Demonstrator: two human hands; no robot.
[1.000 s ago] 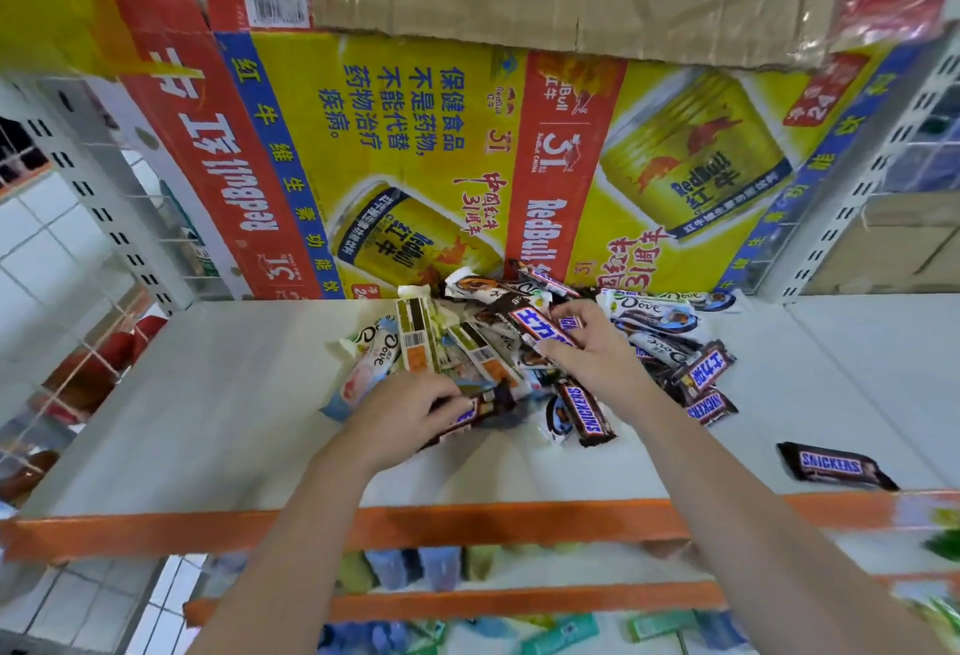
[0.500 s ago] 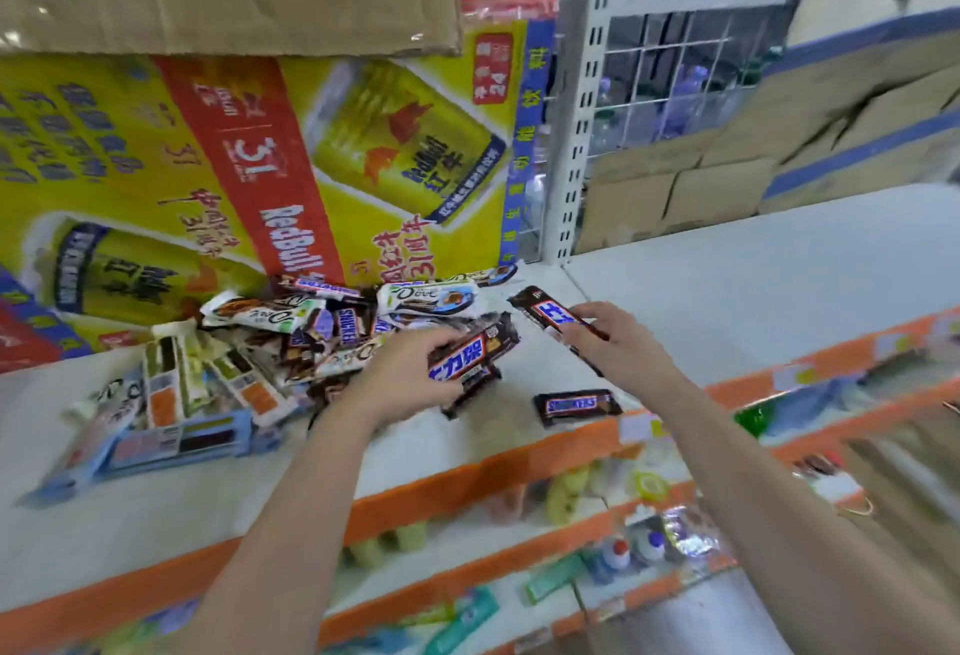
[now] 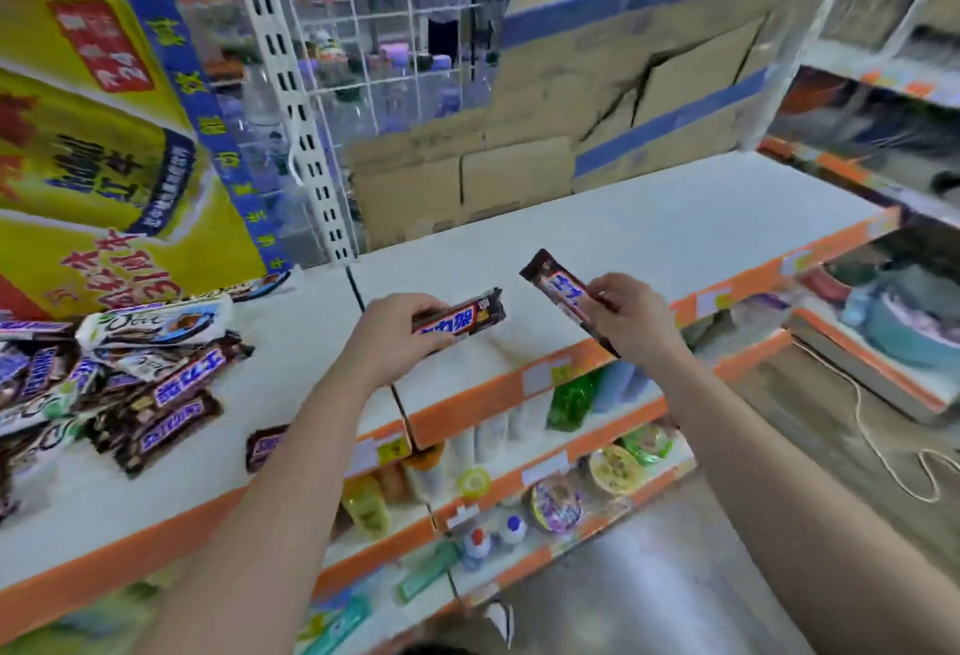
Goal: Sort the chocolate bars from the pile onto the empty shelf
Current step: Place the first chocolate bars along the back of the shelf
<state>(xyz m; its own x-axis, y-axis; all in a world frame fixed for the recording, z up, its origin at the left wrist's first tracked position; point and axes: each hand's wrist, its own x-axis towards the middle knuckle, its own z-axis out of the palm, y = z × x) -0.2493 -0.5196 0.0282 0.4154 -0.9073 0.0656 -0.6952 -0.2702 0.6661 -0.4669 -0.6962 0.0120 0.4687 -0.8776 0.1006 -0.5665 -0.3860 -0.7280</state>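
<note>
**Grips.** The left hand (image 3: 400,337) is clenched around one end of a brown foil-wrapped Snickers bar (image 3: 467,319), whose free end juts out to the right of the grip. The right hand (image 3: 631,319) pinches a second brown wrapped bar (image 3: 556,285) near its middle. This bar is tilted, with its upper end rising to the left of the grip.

**Position.** Both bars are held over the white empty shelf board (image 3: 649,233), just behind its orange front lip (image 3: 519,384), and neither is set down. The heap of mixed chocolate bars (image 3: 130,368) lies well left of the left grip.

**Risks.**
- Slick wrappers may slip from the light pinch.
- A bar released this near the lip could slide over it.
- A loose brown bar (image 3: 265,446) lies just beside the left forearm at the lip, and a careless sweep could knock it off.
</note>
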